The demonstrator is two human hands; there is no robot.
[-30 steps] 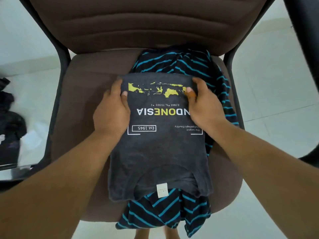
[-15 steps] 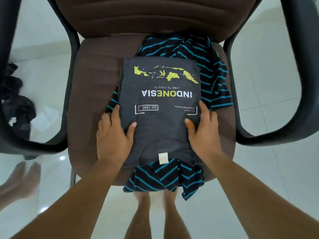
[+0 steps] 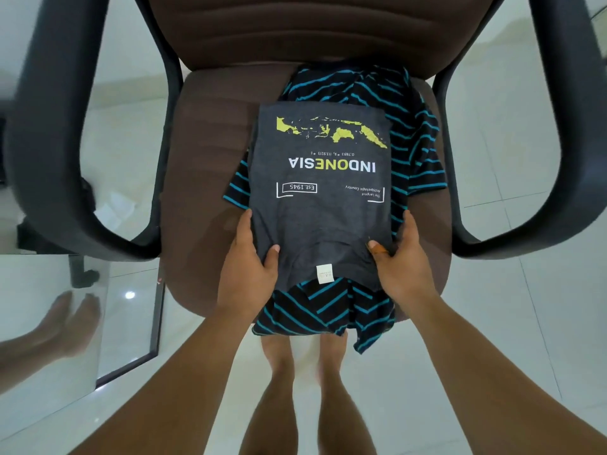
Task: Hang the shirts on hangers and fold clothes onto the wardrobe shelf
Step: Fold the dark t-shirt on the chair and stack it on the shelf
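on one chair (image 3: 203,165), two hands (image 3: 248,270) (image 3: 402,267) pinch one grey shirt (image 3: 318,221) over one striped shirt (image 3: 417,139).

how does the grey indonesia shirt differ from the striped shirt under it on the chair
The grey Indonesia T-shirt is plain charcoal with a yellow map print; the striped shirt is black with teal stripes. The grey T-shirt is folded into a neat rectangle, while the striped shirt lies spread and rumpled, its hem hanging off the seat edge. Both hands grip the grey T-shirt, not the striped shirt. Both rest on the brown chair.

Home (tiled floor (image 3: 512,133)), armchair (image 3: 295,34), laundry (image 3: 414,133)
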